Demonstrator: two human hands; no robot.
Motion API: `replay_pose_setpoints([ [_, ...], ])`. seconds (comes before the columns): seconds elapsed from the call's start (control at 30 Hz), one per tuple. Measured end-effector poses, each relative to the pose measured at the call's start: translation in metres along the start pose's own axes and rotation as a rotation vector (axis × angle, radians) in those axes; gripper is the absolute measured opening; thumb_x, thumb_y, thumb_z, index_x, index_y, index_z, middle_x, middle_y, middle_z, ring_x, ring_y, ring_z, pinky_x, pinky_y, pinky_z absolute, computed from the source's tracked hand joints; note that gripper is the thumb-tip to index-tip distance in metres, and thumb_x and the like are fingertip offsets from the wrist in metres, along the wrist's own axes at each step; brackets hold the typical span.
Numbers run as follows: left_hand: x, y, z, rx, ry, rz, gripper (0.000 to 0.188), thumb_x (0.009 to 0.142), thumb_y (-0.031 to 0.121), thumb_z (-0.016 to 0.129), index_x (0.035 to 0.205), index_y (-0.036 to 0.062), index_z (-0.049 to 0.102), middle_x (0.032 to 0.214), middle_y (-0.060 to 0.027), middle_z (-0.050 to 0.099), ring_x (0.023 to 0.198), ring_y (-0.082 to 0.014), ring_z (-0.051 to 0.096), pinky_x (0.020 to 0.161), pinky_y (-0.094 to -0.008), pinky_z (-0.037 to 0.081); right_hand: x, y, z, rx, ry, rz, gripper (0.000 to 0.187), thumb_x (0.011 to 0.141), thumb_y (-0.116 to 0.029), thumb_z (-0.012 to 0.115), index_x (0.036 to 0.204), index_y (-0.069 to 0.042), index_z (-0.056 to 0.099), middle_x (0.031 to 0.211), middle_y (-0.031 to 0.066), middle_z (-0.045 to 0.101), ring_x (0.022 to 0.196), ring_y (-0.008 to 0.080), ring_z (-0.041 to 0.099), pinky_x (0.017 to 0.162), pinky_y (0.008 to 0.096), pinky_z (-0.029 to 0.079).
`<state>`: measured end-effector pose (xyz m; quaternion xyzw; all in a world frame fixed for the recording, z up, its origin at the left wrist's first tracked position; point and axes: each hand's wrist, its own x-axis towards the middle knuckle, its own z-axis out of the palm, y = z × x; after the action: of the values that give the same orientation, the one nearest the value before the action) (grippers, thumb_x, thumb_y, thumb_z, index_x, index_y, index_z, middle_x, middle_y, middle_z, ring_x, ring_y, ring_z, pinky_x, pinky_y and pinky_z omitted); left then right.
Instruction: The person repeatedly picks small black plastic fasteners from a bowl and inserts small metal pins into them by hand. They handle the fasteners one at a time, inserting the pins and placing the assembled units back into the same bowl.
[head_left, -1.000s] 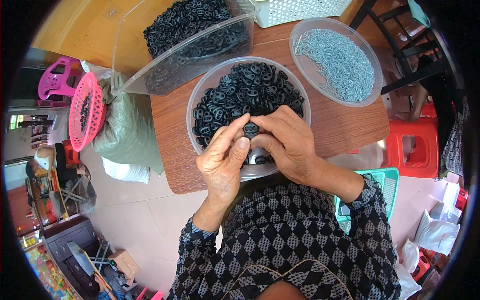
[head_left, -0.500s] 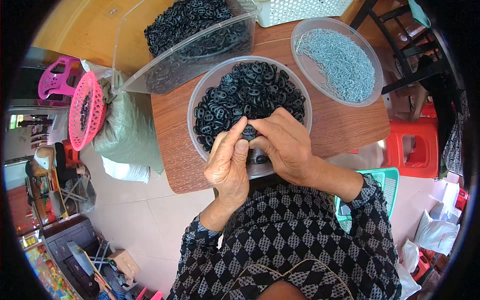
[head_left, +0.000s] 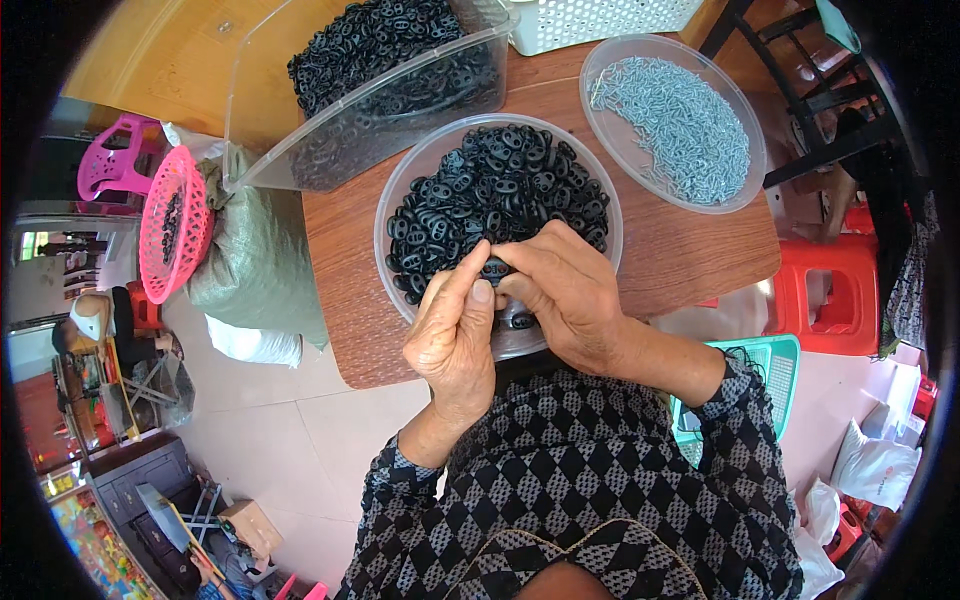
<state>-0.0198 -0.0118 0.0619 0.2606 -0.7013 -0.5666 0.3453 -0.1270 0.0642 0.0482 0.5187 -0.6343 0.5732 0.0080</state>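
A small black oval plastic piece with holes (head_left: 495,269) is pinched between both hands, over the near part of a round clear tub (head_left: 381,232). My left hand (head_left: 452,325) grips it from the left with thumb and forefinger. From the right, my right hand (head_left: 568,290) pinches it in the same way. Many similar black pieces (head_left: 500,185) are heaped in the tub under my fingertips. One lies apart near the tub's front wall, just below my hands.
A round clear tub of small silvery-blue screws (head_left: 685,130) stands at the back right of the wooden table (head_left: 350,340). A rectangular clear bin (head_left: 400,125) with more black pieces is at the back left. A pink basket (head_left: 180,225) sits on a sack, and red stools (head_left: 825,300) stand at right.
The black piece has turned slightly between my fingertips and now shows a flatter, wider face. My hands have shifted only a little.
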Motion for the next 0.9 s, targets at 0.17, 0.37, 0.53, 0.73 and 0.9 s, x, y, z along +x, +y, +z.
replay_pose_setpoints([
  [0.17, 0.002, 0.001, 0.000, 0.052, -0.016, 0.017, 0.025, 0.086, -0.005, 0.055, 0.109, -0.0035, 0.063, 0.080, -0.0049, 0.058, 0.066, -0.0081, 0.055, 0.060, -0.0192, 0.046, -0.001, 0.000, -0.001, 0.048, -0.002, 0.065, 0.021, 0.072, 0.004, 0.062, 0.093, 0.005, 0.058, 0.072, 0.0114, 0.054, 0.064, 0.0264, 0.048, 0.056, 0.0355, 0.039],
  [0.37, 0.002, 0.002, -0.005, 0.113, -0.051, 0.049, 0.025, 0.084, -0.007, 0.054, 0.107, -0.0031, 0.064, 0.078, -0.0043, 0.058, 0.063, -0.0077, 0.054, 0.058, -0.0190, 0.046, 0.003, -0.004, -0.006, 0.084, -0.065, 0.162, 0.007, 0.078, 0.001, 0.058, 0.085, 0.002, 0.058, 0.069, 0.0113, 0.054, 0.063, 0.0280, 0.049, 0.057, 0.0373, 0.039],
  [0.53, 0.004, 0.001, -0.004, 0.166, -0.068, 0.086, 0.027, 0.082, -0.010, 0.054, 0.105, -0.0032, 0.065, 0.072, -0.0031, 0.055, 0.061, -0.0068, 0.051, 0.055, -0.0192, 0.044, 0.004, -0.004, -0.007, 0.077, -0.075, 0.194, 0.003, 0.081, -0.002, 0.056, 0.081, 0.001, 0.057, 0.068, 0.0115, 0.053, 0.063, 0.0288, 0.050, 0.058, 0.0385, 0.040],
  [0.73, 0.006, 0.000, -0.005, 0.100, -0.074, 0.045, 0.028, 0.082, -0.010, 0.055, 0.107, -0.0031, 0.064, 0.073, -0.0016, 0.053, 0.061, -0.0048, 0.047, 0.053, -0.0192, 0.041, 0.005, -0.003, -0.009, 0.067, -0.127, 0.195, 0.003, 0.080, -0.002, 0.057, 0.081, 0.001, 0.055, 0.067, 0.0112, 0.050, 0.063, 0.0290, 0.048, 0.059, 0.0389, 0.040],
  [0.9, 0.011, 0.003, -0.008, -0.085, -0.093, -0.100, 0.026, 0.087, -0.005, 0.054, 0.111, -0.0013, 0.063, 0.080, 0.0001, 0.055, 0.066, -0.0035, 0.047, 0.057, -0.0167, 0.040, 0.003, -0.006, -0.006, -0.006, -0.128, 0.124, 0.020, 0.072, -0.004, 0.065, 0.089, 0.001, 0.055, 0.072, 0.0105, 0.049, 0.066, 0.0277, 0.046, 0.059, 0.0383, 0.039],
])
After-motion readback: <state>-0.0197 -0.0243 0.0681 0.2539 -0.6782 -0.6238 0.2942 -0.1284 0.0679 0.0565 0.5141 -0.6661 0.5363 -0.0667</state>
